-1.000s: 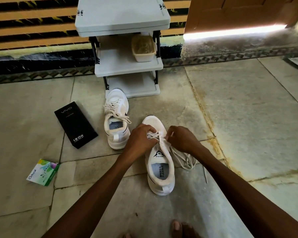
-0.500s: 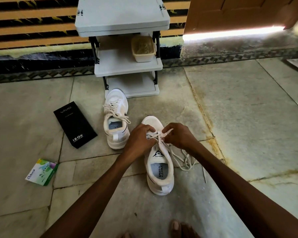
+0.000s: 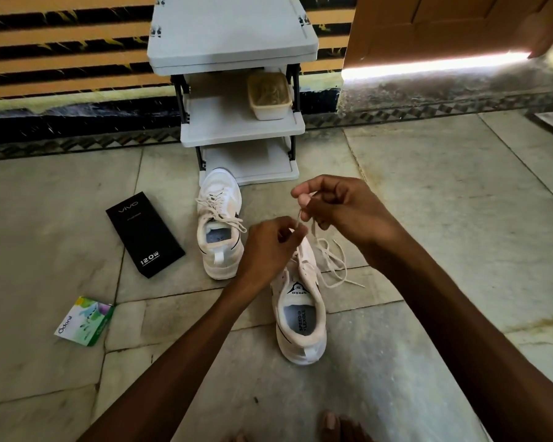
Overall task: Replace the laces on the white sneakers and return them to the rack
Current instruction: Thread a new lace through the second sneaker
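You are working bare-armed, left hand (image 3: 268, 247) and right hand (image 3: 342, 205) both showing bare, bare toes (image 3: 331, 424) peeking in below

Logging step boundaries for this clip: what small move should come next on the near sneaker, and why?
Probably pull the lace upward with the right hand while the left hand steadies the near sneaker: the stretch between them is taut, and slack loops lie on the floor beside it.

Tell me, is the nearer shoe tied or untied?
Untied. Its lace trails loose beside the shoe, while the left hand and right hand pinch strands above it.
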Motion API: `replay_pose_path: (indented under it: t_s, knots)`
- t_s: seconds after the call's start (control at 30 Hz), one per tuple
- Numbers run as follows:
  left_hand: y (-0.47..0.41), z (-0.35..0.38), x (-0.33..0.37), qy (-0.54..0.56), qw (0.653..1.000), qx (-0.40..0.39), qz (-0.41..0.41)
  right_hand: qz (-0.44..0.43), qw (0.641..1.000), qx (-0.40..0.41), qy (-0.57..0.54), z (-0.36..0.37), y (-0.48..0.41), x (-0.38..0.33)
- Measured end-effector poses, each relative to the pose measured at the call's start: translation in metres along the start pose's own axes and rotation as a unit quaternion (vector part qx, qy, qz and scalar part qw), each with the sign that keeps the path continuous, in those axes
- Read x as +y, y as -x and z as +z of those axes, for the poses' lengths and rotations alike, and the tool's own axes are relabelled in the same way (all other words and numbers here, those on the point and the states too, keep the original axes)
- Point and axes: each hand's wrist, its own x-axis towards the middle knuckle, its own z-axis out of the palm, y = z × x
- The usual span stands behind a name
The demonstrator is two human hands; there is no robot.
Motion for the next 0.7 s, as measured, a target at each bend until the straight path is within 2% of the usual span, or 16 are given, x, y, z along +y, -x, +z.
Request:
replay_pose_path:
  t_s: [0.13,0.23,0.3,0.4,0.5,0.6,0.7]
  knots:
    - [-0.017,-0.024,0.021,0.044,0.993,0.107,0.025,0.011,0.997,0.016,0.079,-0.008,0.003,0.009]
    - [-0.025,-0.04,0.029,0.058,0.987,0.148,0.021,0.071,0.978,-0.026,0.194,-0.013,0.001,0.041]
    - [-0.026,-0.045,0.031,0.069,0.986,0.15,0.013,0.126,0.949,-0.058,0.283,-0.016,-0.001,0.068]
    - [-0.022,-0.044,0.031,0.089,0.984,0.152,0.0,0.159,0.879,-0.1,0.438,-0.015,0.001,0.105]
    - [-0.02,-0.042,0.032,0.106,0.982,0.156,-0.012,0.173,0.836,-0.112,0.509,-0.014,0.008,0.125]
    - [-0.019,-0.042,0.032,0.123,0.982,0.144,-0.017,0.174,0.83,-0.119,0.517,-0.016,0.008,0.13]
    - [-0.018,-0.044,0.033,0.143,0.979,0.141,-0.026,0.173,0.863,-0.112,0.46,-0.015,0.005,0.124]
